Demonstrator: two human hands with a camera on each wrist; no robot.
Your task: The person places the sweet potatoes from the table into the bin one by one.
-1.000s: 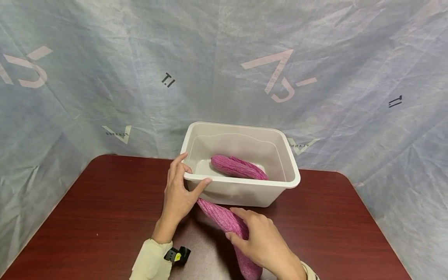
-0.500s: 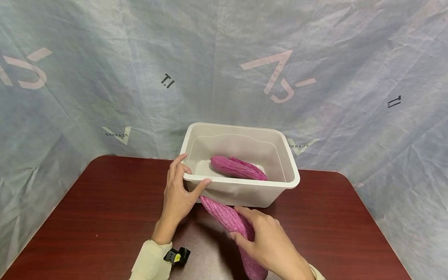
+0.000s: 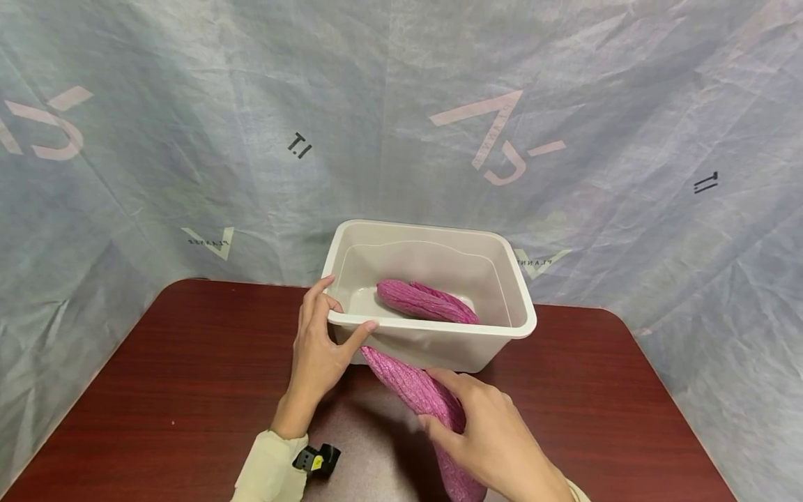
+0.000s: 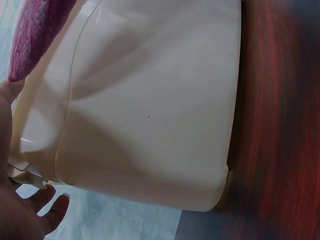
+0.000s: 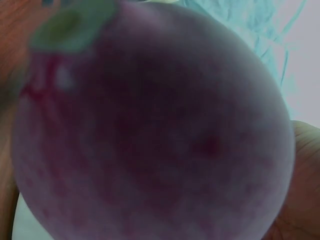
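Note:
A long, wrinkled purple vegetable (image 3: 423,394) slants up from the front of the table, its tapered tip close below my left thumb. My right hand (image 3: 495,436) grips it round the middle. Its blunt end (image 5: 160,135), with a cut green stub (image 5: 75,27), fills the right wrist view. My left hand (image 3: 320,348) holds the front left corner of a white plastic bin (image 3: 433,341), thumb at the front rim and fingers over the left side. Inside the bin lie two similar purple vegetables (image 3: 426,301), one partly behind the other.
The bin stands on a dark red wooden table (image 3: 207,376), near its back edge. A grey printed cloth (image 3: 389,125) hangs behind and on both sides. A small black device (image 3: 317,459) sits at my left wrist.
My right hand has moved slightly right with the purple vegetable, whose tip has risen a little against the bin's front wall. My left hand keeps its hold on the bin.

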